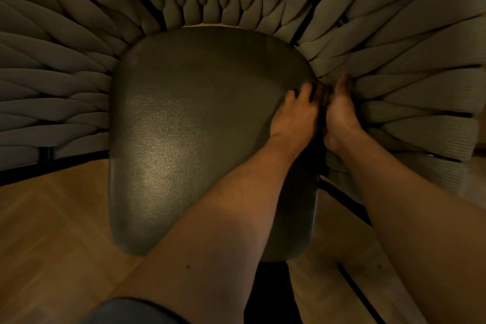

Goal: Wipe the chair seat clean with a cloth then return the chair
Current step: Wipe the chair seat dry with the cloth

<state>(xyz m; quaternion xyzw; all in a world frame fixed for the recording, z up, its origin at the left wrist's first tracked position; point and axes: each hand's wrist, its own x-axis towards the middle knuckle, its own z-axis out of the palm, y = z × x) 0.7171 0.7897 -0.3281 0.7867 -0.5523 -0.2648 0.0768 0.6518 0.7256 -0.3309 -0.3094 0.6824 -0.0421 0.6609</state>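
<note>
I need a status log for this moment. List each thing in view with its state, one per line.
Chair seat: bare, no cloth visible on it.
Woven rope backrest: wraps around the seat's back and sides.
Left hand: fingers curled at the seat's right edge.
Right hand: pressed into the gap between seat and rope; grip unclear.
Wooden floor: bare beneath the chair.

Wooden floor (47,231) with herringbone boards. The chair (184,126) stands directly on it. Its dark frame rails run just above the boards.
</note>
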